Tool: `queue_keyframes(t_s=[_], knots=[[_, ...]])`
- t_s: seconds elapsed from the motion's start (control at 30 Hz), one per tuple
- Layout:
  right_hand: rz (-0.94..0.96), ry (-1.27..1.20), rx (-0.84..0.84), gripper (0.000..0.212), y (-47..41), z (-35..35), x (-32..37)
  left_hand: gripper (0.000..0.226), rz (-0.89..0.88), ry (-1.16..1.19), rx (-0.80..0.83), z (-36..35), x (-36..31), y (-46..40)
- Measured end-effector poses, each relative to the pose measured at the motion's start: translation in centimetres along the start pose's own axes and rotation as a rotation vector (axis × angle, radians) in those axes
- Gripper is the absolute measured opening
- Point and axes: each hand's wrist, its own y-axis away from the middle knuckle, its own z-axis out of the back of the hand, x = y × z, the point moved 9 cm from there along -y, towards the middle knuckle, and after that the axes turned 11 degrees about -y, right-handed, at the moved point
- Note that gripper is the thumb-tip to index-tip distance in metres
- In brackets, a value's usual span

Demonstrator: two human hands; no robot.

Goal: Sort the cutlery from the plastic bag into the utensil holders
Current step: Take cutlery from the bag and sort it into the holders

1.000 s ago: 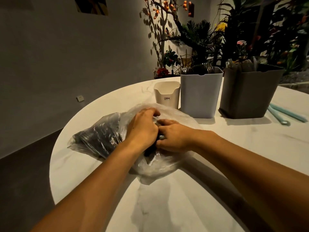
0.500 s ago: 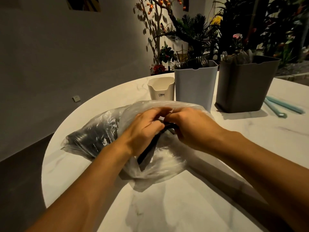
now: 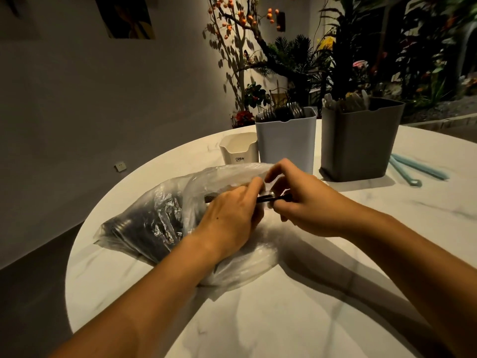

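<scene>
Round marble table, dim room: both hands sit at the mouth of the plastic bag, left hand and right hand each pinching a dark piece of cutlery. Looks like the pull-out step, so next it needs lifting clear and dropping into the light grey holder or the dark grey holder just behind.

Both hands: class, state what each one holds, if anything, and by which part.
Both grip one dark cutlery piece over the plastic bag: left hand around its middle, right hand pinching the right end. Which utensil it is cannot be told.
</scene>
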Motion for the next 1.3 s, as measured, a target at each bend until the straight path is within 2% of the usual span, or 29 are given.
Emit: queue_keyframes(t_s=[0.1,0.17,0.23,0.27,0.37,0.5,0.67,0.73,0.83,0.9,1.0,1.17,1.3], knots=[[-0.029,-0.216,-0.007,0.03,0.1,1.3,-0.4,0.022,-0.045,-0.004,-0.029,0.6,-0.9,-0.5],[-0.073,-0.49,-0.03,0.04,0.1,2.4,-1.0,0.016,-0.007,0.056,-0.053,1.8,-0.9,-1.5],[-0.112,-0.707,-0.066,0.052,0.1,3.4,-1.5,0.004,0.1,0.227,-0.029,2.6,-0.3,-2.7],[-0.126,-0.756,-0.098,0.055,0.1,3.9,-1.9,0.007,0.146,0.355,-0.006,2.7,-0.1,-3.2],[-0.189,-0.687,-0.182,0.06,-0.1,4.4,-3.5,0.017,0.236,0.732,0.08,2.6,-0.4,-4.5],[-0.193,-0.488,-0.122,0.041,-0.6,2.6,-4.3,0.022,0.357,1.273,0.19,0.3,-0.8,-4.8],[-0.137,-0.423,-0.112,0.024,-0.8,1.6,-3.9,0.025,0.436,1.53,0.015,0.1,1.3,-4.1],[-0.082,-0.378,-0.137,0.023,-0.9,1.6,-3.4,0.026,0.402,1.519,-0.071,1.5,2.1,-4.1],[-0.013,-0.316,-0.141,0.024,-0.9,1.3,-2.4,0.026,0.315,1.34,-0.139,2.4,1.7,-3.7],[-0.016,-0.273,-0.084,0.023,-0.8,0.5,-2.1,0.025,0.298,1.229,-0.16,2.2,1.2,-3.3],[-0.047,-0.204,0.006,0.021,-0.5,-0.8,-2.2,0.024,0.296,1.229,-0.183,1.9,0.7,-2.8],[-0.07,-0.184,-0.032,0.032,-0.1,-0.3,-2.4,0.028,0.358,1.151,-0.101,-0.1,-0.5,-1.9],[-0.061,-0.247,-0.119,0.027,0.1,0.8,-2.5,0.03,0.434,1.091,0.033,-2.5,-0.5,-1.3]])
